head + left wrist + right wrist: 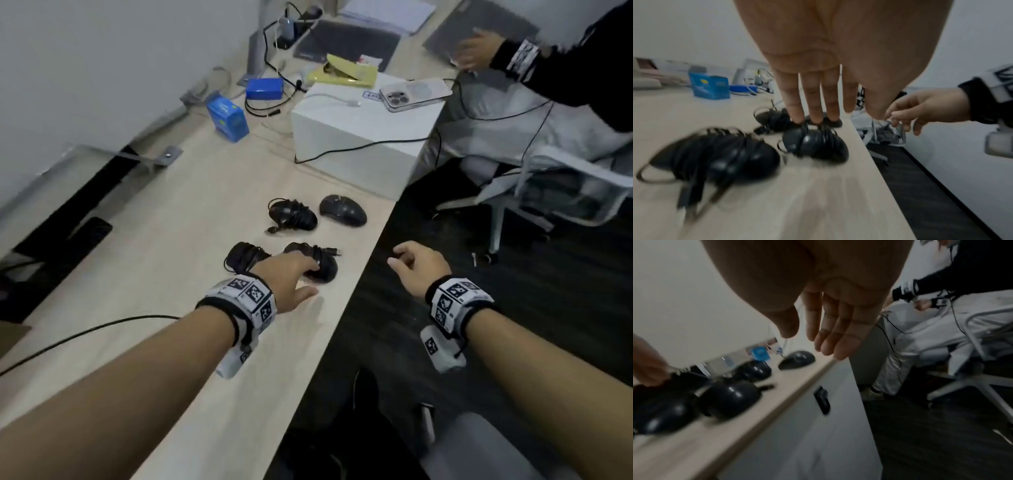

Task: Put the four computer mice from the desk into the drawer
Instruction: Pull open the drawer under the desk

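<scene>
Desk (191,219): light wood top, long right edge running beside dark floor.

Mice, four, black, grouped near the right edge of the desk:
- Near right mouse (320,263), cord wound round its body, plug end sticking out toward the edge. Closest to the edge of the near pair.
- Near left mouse (245,255), cord wound round it, just beside the first, partly hidden by the wrist in the head view.
- Far left mouse (293,214), cord wound round it, a loose loop and plug trailing on the desk.
- Far right mouse (343,209), no cord seen on it, near the edge.

Left hand (291,279): over the near pair, fingers (813,104) straight and slightly spread, tips touching the top of the near right mouse; thumb held out to the side, nothing gripped.

Right hand (419,265): in the air off the right edge of the desk, above the floor, fingers loosely bent, holding nothing.

Drawer front (797,426): white, below the desk edge, with a dark recessed handle (822,400); shut.

Other items: white box (359,130) farther along the edge with a phone (412,93) on top; blue carton (227,118) toward the far left side.
</scene>
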